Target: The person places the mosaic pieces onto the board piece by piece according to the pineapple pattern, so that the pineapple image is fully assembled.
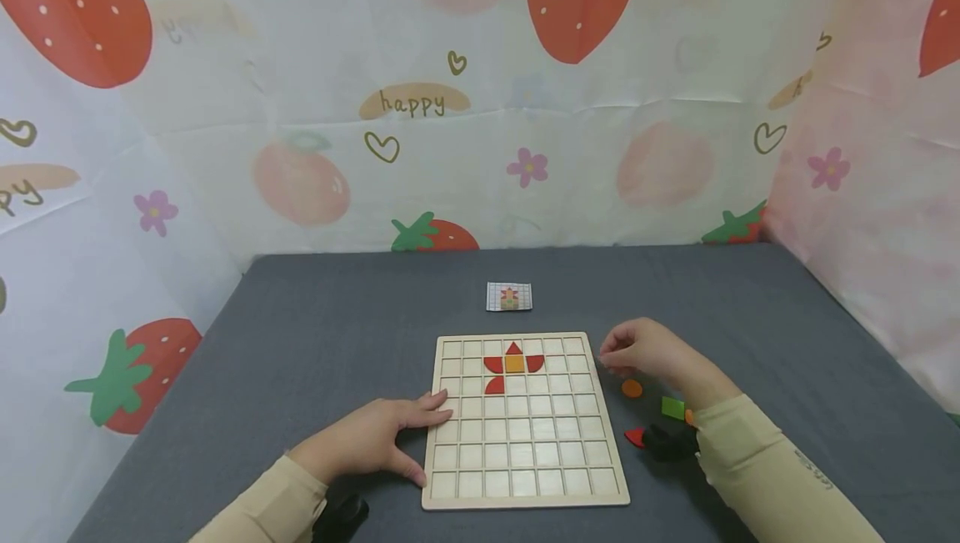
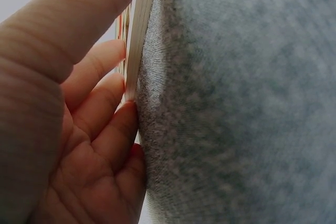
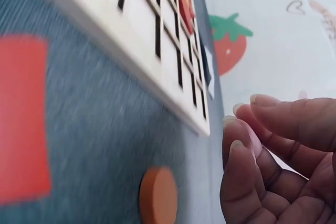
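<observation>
With the left hand (image 1: 375, 439) lying flat, fingers straight, against the 9 o'clock edge of the wooden grid board (image 1: 525, 489), the board was best kept pressed still while the right hand (image 1: 645, 351), fingers loosely bunched and holding nothing that I could see, picked a piece cleanly by its edges. The nearest piece, an orange disc (image 1: 632, 388), was small, flat and round; it lay on the grey cloth at 3 o'clock of the board, just below the right fingertips (image 3: 239, 153).
</observation>
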A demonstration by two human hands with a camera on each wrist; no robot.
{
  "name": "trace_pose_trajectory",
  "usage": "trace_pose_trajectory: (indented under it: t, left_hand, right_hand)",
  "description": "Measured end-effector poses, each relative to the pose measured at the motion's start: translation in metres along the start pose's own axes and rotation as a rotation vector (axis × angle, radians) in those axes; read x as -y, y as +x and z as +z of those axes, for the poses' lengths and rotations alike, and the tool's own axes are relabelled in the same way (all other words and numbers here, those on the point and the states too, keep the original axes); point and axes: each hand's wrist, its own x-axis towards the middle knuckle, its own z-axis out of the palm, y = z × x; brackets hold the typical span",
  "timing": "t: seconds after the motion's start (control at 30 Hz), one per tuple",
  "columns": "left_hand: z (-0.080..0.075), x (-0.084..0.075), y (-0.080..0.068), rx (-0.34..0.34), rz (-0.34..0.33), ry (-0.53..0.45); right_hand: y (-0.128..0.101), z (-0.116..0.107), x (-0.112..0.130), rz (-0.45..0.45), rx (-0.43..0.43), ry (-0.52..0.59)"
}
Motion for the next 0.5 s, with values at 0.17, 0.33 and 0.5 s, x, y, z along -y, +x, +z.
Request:
trace_pose_trajectory:
  t: [0.17,0.33,0.5]
  left_hand:
    - [-0.001,-0.002,0.000,0.007,-0.005,0.003]
    - [-0.002,-0.002,0.000,0.009,-0.009,0.003]
    - [-0.001,-0.003,0.000,0.014,-0.012,-0.001]
  right_hand:
    - [-0.002,-0.007,-0.008,-0.012,0.026,-0.009]
    - [-0.003,-0.008,-0.015,-0.021,0.029,-0.028]
    - [-0.005,-0.008,-0.022,0.005,0.023,-0.056]
